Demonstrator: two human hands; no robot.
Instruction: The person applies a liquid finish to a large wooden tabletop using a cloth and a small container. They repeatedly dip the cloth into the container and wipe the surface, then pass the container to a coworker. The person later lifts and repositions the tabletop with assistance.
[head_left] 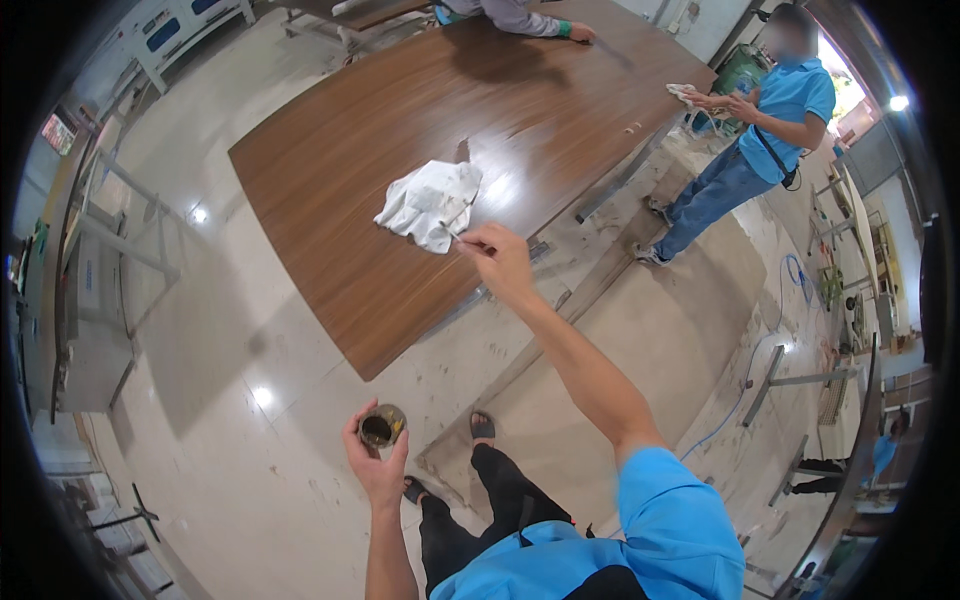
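Observation:
My left hand point(375, 458) is wrapped round a small round cup point(397, 412) with dark contents and yellowish smears, held low over the floor beside the table's near corner. My right hand point(500, 258) reaches forward with its fingers pinched on a thin stick-like tool point(452, 234), too small to tell its kind. The tool's tip points at a crumpled white cloth point(428, 198) with some dark marks. That cloth lies on a large brown wood-grain panel point(330, 180). Whether the tip touches the cloth, I cannot tell.
Across the panel a person's grey sleeve and hand point(578, 33) rest near its far edge. On the right stands another person in a blue shirt point(797, 95), holding a white cloth point(682, 92). Brown sheeting point(640, 340) covers the floor; a blue hose point(735, 410) trails there.

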